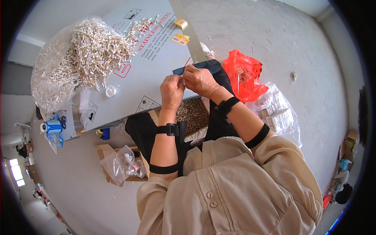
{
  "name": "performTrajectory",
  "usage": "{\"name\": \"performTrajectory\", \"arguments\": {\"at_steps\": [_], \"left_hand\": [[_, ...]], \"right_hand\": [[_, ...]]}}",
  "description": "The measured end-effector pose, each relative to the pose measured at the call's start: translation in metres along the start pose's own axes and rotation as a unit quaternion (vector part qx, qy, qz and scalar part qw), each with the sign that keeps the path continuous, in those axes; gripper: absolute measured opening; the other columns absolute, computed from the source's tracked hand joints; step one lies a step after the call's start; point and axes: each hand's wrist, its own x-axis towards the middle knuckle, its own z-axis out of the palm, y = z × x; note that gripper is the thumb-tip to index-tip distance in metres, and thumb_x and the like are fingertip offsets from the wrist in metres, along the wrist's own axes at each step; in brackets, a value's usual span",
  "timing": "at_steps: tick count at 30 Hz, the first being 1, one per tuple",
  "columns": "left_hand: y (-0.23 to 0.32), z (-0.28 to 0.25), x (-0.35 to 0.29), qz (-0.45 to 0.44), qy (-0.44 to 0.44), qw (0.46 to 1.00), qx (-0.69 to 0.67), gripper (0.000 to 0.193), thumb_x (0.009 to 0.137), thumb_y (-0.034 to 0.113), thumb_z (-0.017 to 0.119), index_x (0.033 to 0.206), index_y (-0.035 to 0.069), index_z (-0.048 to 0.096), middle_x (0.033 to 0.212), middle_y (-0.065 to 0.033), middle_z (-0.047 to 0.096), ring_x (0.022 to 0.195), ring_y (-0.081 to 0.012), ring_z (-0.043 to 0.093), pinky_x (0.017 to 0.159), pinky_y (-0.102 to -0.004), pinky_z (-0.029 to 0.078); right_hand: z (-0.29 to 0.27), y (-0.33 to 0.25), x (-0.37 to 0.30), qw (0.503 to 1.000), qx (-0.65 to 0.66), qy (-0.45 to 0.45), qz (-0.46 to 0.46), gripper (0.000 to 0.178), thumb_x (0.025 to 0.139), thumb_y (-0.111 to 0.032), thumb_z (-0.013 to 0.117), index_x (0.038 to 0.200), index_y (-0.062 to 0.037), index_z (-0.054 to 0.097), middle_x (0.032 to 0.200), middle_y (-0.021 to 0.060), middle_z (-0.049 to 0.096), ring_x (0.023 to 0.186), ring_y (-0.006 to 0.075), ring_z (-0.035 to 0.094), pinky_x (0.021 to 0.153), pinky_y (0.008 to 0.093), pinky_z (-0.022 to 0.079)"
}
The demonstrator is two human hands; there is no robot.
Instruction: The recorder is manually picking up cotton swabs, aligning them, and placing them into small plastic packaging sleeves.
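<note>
My left hand (171,92) and my right hand (199,81) meet over the near edge of the table, fingertips pinched close together. Something small and whitish shows between them, too covered by the fingers to make out. Behind the right hand lies a dark flat strip (214,66), partly hidden by it. To the left, a big heap of cotton swabs (98,51) spills from a clear plastic bag (42,74) across the table. A small round white tub (111,91) stands at the heap's near side. Loose swabs (141,27) are scattered farther back.
Small yellow boxes (180,23) sit at the table's far right edge. Between my knees is a box of brownish sticks (192,113). A red plastic bag (243,74) and a clear bag of white packs (276,111) are at right. An open cardboard box (105,154) rests on the floor.
</note>
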Motion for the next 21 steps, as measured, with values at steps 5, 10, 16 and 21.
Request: {"name": "performTrajectory", "arguments": {"at_steps": [5,10,16,21], "left_hand": [[0.002,0.0,0.002,-0.02,-0.019,1.0,-0.007,0.004,0.074,-0.001,0.062,0.075,0.003,0.062,0.077,-0.0126,0.064,0.077,-0.0337,0.061,0.067,-0.0434,0.05],[-0.002,0.0,-0.001,0.001,0.002,1.0,0.012,0.005,0.074,-0.001,0.064,0.078,0.002,0.062,0.076,-0.0124,0.064,0.072,-0.0322,0.062,0.064,-0.0417,0.05],[0.005,-0.01,-0.002,-0.032,-0.027,0.999,-0.032,0.007,0.074,-0.003,0.063,0.076,0.002,0.059,0.077,-0.0127,0.063,0.077,-0.0334,0.061,0.068,-0.0424,0.05],[0.014,-0.024,0.008,0.072,-0.047,0.995,0.045,0.011,0.071,-0.004,0.064,0.071,0.001,0.055,0.076,-0.0119,0.058,0.078,-0.0315,0.058,0.067,-0.0414,0.049]], "right_hand": [[-0.002,0.006,0.005,1.0,0.02,-0.017,-0.017,0.008,0.074,-0.011,0.063,0.075,-0.0056,0.057,0.083,0.0104,0.056,0.07,0.0333,0.062,0.062,0.042,0.052],[-0.002,0.007,0.008,0.997,0.062,-0.038,-0.017,0.008,0.075,-0.009,0.064,0.075,-0.0046,0.057,0.084,0.0116,0.057,0.072,0.0345,0.062,0.064,0.0423,0.052],[-0.009,0.01,-0.007,0.987,0.159,0.004,-0.003,0.009,0.078,-0.009,0.067,0.076,-0.0047,0.059,0.082,0.0112,0.057,0.074,0.0344,0.062,0.065,0.0421,0.052],[-0.024,0.001,-0.001,0.998,0.051,-0.013,-0.027,0.009,0.074,-0.007,0.065,0.071,-0.0043,0.057,0.079,0.0105,0.057,0.076,0.0318,0.061,0.068,0.0401,0.051]]}}
